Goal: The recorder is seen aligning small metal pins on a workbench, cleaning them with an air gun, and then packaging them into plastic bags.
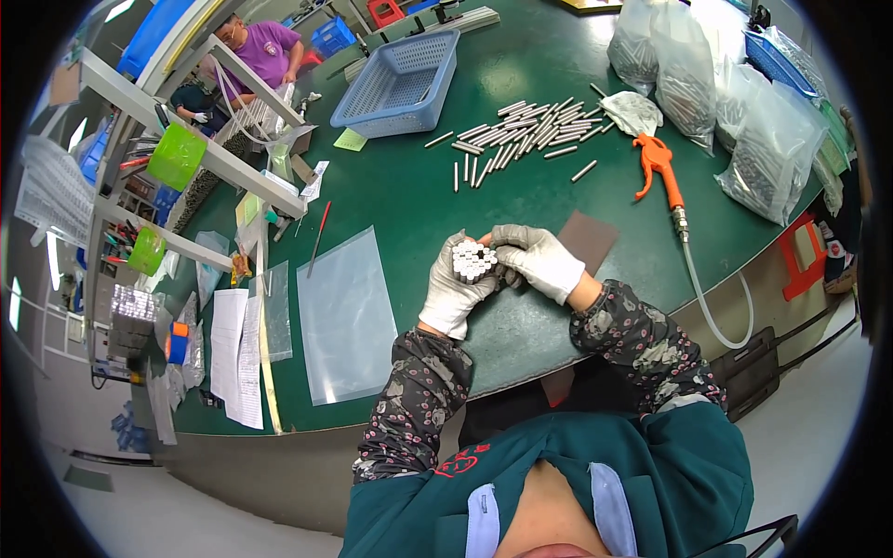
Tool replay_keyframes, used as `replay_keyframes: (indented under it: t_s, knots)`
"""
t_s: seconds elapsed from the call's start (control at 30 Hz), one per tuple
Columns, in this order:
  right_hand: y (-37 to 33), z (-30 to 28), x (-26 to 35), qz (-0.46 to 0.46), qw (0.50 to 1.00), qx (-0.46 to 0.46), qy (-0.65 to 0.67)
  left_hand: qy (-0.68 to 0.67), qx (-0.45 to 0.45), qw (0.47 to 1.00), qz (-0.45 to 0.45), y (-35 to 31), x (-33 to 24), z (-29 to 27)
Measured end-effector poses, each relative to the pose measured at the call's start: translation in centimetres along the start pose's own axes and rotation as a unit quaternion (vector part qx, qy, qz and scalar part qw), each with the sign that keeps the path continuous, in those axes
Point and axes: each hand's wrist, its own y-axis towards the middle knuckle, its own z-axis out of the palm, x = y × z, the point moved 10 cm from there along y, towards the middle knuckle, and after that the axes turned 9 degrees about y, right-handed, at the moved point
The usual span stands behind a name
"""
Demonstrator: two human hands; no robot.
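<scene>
A round bundle of short metal pins [474, 262] is held above the green table, its bright pin ends facing up. My left hand [450, 296], in a white glove, is closed around the bundle's left side. My right hand [539, 260], also gloved, has its bent fingers against the bundle's right edge. Whether it grips a single pin there is hidden by the fingers. Beyond my hands lies a loose heap of metal pins [535, 130] on the table. Just right of my right hand is a dark brown sheet [588, 240].
A blue plastic basket [395, 116] stands beyond. An orange air gun [659, 167] with a hose lies rightward, near clear bags of pins [684, 79]. A clear plastic bag [346, 325] and papers [237, 353] lie left, below a metal rack [205, 149]. A co-worker [270, 51] sits far left.
</scene>
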Motion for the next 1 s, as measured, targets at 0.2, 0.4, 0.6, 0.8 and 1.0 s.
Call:
replay_keyframes:
  t_s: [0.2,0.4,0.6,0.8,1.0]
  knots:
    - [0.2,-0.1,0.0,0.003,1.000,-0.010,-0.003,0.029,-0.008,0.999,-0.027,0.1,0.4,-0.3]
    - [0.1,-0.3,0.1,0.001,1.000,-0.012,-0.009,0.003,-0.004,0.999,-0.043,0.0,0.4,-0.2]
    - [0.1,-0.4,-0.2,0.007,1.000,-0.015,-0.008,0.078,-0.012,0.997,0.018,-0.2,0.5,-0.5]
    - [-0.1,-0.2,0.1,0.004,1.000,-0.014,-0.015,0.035,-0.007,0.999,-0.023,0.2,3.1,-1.0]
    - [0.0,-0.5,-0.1,0.003,0.999,-0.022,-0.023,0.092,0.001,0.996,0.020,-0.1,-0.1,-0.3]
